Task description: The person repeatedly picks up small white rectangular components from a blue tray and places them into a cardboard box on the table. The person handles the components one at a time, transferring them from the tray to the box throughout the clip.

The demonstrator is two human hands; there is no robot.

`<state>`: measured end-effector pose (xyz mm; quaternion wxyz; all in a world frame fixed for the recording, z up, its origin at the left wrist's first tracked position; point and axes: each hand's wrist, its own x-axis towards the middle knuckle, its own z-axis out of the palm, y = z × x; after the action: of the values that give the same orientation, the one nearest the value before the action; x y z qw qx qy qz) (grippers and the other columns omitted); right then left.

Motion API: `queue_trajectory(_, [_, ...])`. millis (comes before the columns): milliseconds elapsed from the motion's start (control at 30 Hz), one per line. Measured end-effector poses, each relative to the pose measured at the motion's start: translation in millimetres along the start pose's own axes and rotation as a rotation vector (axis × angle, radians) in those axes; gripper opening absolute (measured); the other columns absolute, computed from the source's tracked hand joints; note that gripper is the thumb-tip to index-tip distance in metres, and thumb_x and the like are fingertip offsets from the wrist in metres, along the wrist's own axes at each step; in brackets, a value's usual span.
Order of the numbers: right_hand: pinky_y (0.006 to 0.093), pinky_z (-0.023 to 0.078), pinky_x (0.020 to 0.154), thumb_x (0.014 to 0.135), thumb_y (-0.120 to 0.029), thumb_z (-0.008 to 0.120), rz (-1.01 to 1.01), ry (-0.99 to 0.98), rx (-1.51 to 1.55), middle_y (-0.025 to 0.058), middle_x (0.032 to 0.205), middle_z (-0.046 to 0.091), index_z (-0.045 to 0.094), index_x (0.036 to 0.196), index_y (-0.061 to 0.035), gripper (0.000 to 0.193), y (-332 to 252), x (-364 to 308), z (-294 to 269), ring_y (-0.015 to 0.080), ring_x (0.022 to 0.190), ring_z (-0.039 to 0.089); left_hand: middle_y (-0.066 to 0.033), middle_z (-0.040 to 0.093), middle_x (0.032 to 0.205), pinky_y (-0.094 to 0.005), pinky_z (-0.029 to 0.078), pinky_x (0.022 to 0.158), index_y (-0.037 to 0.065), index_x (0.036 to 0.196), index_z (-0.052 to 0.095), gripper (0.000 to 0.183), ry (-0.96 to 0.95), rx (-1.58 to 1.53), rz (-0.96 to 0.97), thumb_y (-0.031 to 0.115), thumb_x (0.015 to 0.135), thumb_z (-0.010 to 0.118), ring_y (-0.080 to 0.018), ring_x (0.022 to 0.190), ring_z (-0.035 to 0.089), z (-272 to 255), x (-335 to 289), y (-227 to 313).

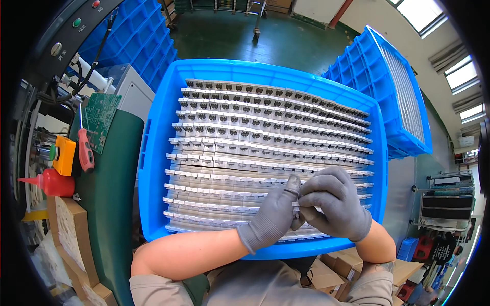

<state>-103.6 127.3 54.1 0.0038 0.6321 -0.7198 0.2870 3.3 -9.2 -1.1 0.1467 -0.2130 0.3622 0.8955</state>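
Observation:
Both my hands wear grey knit gloves and meet over the near right part of a big blue crate (153,168). My left hand (275,211) is closed, its thumb raised and its fingers curled toward the right one. My right hand (332,201) is bent in a pinch, with fingertips against the left hand's. A small pale piece shows between the fingers, mostly covered by the gloves, so its kind is hidden. Below them, the crate holds many long rows of small whitish-grey box-shaped modules (229,137); the far rows show dark openings on their faces.
At left, a green-covered bench (115,178) carries a green circuit board (102,120), a red-handled screwdriver (84,150), a yellow button box (64,155) and a red squeeze bottle (56,182). More blue crates stand stacked at far left (130,41) and right (365,86). Cardboard boxes (326,278) lie near my body.

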Motion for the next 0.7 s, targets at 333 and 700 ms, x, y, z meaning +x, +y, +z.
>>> queue_trajectory(333, [0.0409, 0.051, 0.081, 0.076, 0.002, 0.074, 0.224, 0.198, -0.027, 0.008, 0.099, 0.065, 0.063, 0.087, -0.0081, 0.019, 46, 13, -6, 0.03, 0.091, 0.063, -0.0029, 0.052, 0.07, -0.0253, 0.042, 0.053, 0.007, 0.09, 0.058, 0.059, 0.002, 0.121, -0.052, 0.058, 0.109, 0.034, -0.0112, 0.059, 0.05, 2, -2, 1])
queue_trajectory(700, [0.0427, 0.049, 0.091, 0.082, -0.007, 0.073, 0.185, 0.032, -0.116, 0.0071, 0.103, 0.065, 0.067, 0.089, -0.0079, 0.01, 109, 29, 41, 0.0312, 0.102, 0.061, -0.0034, 0.045, 0.063, -0.0277, 0.04, 0.049, 0.006, 0.081, 0.052, 0.057, -0.065, 0.114, -0.026, 0.052, 0.11, 0.038, -0.0124, 0.052, 0.045, 0, -2, -2])
